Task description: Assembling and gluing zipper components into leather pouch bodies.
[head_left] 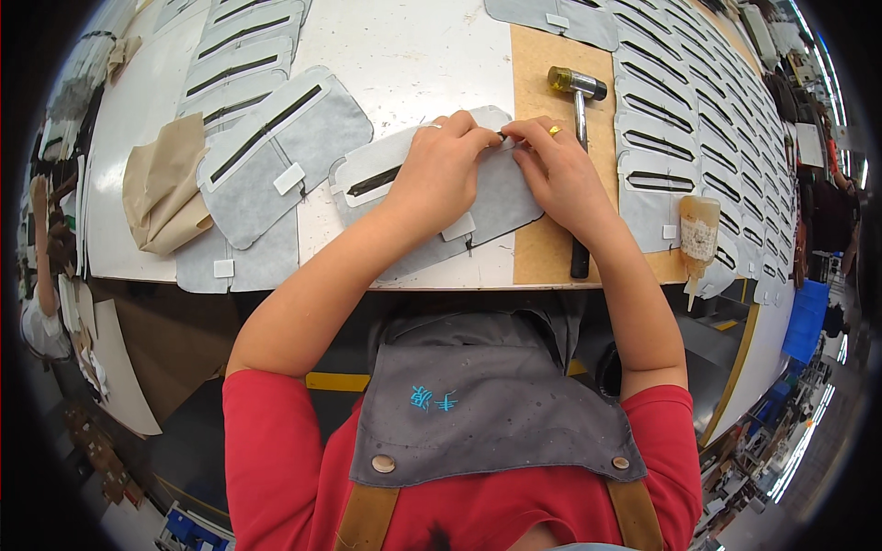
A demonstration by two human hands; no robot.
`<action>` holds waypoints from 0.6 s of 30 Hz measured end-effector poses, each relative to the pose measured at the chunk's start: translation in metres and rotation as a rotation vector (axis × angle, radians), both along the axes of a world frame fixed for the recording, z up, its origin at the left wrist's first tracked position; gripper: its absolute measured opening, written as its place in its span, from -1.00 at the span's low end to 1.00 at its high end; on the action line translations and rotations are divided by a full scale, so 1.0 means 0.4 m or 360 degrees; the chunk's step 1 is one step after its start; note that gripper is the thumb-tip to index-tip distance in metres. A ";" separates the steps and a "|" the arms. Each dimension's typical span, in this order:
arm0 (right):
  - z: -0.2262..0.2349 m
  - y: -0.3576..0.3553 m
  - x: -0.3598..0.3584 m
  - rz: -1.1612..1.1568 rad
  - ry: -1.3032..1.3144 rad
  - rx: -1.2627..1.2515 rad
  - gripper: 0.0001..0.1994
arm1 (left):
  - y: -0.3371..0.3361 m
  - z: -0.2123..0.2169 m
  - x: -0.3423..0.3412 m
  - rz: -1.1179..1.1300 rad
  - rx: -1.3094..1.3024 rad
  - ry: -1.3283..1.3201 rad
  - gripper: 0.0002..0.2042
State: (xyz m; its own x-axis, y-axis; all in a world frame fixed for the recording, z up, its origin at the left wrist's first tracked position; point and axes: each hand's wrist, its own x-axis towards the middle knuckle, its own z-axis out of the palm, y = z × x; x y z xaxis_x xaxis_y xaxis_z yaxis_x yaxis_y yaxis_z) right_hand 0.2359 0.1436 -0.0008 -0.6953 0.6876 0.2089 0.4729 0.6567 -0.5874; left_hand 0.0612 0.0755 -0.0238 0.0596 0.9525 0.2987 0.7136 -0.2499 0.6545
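Note:
A grey panel (510,197) with a white-framed dark zipper slot and a small white tag lies at a slant before me, across the white tabletop and a tan board. My left hand (439,173) rests over its middle, thumb and fingers pinched together at the far right end of the slot. There my right hand (562,174) meets it, its thumb and index finger closed on the same edge. A small dark end shows between the fingertips; the rest of the grip is hidden. Beside my right hand lies a mallet (579,101) with yellow and black faces; my wrist crosses its handle.
Left of my work are another grey panel (262,170) and a crumpled beige cloth (165,188). Overlapping rows of similar panels (657,115) cover the right side. A nozzle bottle (700,225) lies by the right front edge. The tan board (542,248) runs beneath the mallet.

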 end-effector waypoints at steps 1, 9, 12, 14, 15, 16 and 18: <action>-0.003 0.002 0.002 0.0033 0.0018 0.0058 -0.83 | -0.003 -0.001 0.000 -0.0011 -0.0004 0.0000 -0.81; -0.008 -0.002 0.012 0.0116 -0.0130 0.0252 -0.87 | -0.022 0.001 0.003 -0.0072 0.0264 0.0470 -0.73; -0.002 -0.018 -0.005 0.0003 0.0085 0.0207 -0.83 | -0.024 0.013 0.002 -0.0050 0.0209 0.0470 -0.75; -0.010 -0.034 -0.013 0.0130 0.0137 -0.0042 -0.76 | -0.028 0.020 -0.008 -0.0027 0.0142 0.0356 -0.75; -0.010 -0.035 -0.013 0.0123 0.0138 -0.0044 -0.76 | -0.028 0.021 -0.017 0.0002 0.0074 0.0243 -0.75; -0.008 -0.035 -0.012 0.0105 0.0072 -0.0077 -0.73 | -0.032 0.026 -0.030 -0.0006 0.0072 0.0243 -0.75; -0.005 -0.033 -0.014 0.0082 0.0010 -0.0114 -0.70 | -0.050 0.038 -0.054 0.0035 -0.0193 -0.0091 -0.77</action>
State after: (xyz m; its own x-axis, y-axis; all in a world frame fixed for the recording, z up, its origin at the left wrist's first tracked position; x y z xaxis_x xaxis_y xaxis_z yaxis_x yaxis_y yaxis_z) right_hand 0.2304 0.1305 -0.0027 -0.7292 0.6641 0.1651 0.4356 0.6365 -0.6365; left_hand 0.0395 0.0556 -0.0085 0.0245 0.9827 0.1834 0.6787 -0.1511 0.7187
